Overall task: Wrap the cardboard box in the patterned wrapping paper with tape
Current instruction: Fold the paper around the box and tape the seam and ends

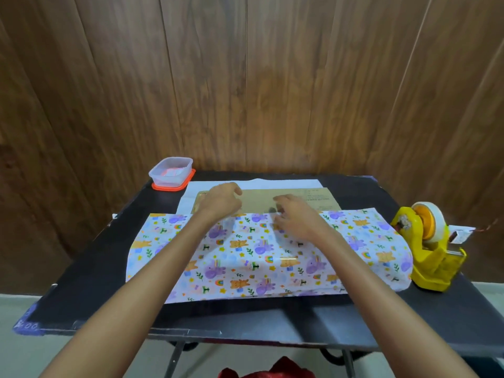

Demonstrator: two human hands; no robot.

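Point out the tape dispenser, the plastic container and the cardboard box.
tape dispenser (431, 257): head view, yellow body.
plastic container (166, 177): head view, clear front wall.
cardboard box (257, 200): head view, bare top face.

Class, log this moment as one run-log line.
step: patterned wrapping paper folded over cardboard box | left hand: at paper's far edge | right hand: same edge | yellow tape dispenser: at right, untouched

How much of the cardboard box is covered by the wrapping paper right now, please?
Partly covered: the wrapping paper lies over its near part, while a far strip of the cardboard box shows bare.
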